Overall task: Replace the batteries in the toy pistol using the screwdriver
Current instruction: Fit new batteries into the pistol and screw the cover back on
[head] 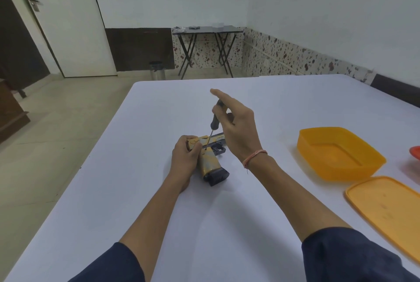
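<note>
A yellow-and-black toy pistol (210, 163) lies on its side on the white table (159, 190). My left hand (185, 156) grips it at the rear of the slide and holds it down. My right hand (236, 129) holds a screwdriver (213, 122) with a black handle, pinched between thumb and fingers while the index finger sticks out straight. The screwdriver stands nearly upright, its thin metal tip set on the pistol's grip close to my left thumb. No batteries are in sight.
An open orange plastic box (338, 154) stands on the table to the right, its orange lid (386, 209) lying flat nearer to me. A red object (414, 152) shows at the right edge. A folding table (206, 31) and a metal bin (156, 70) stand across the room.
</note>
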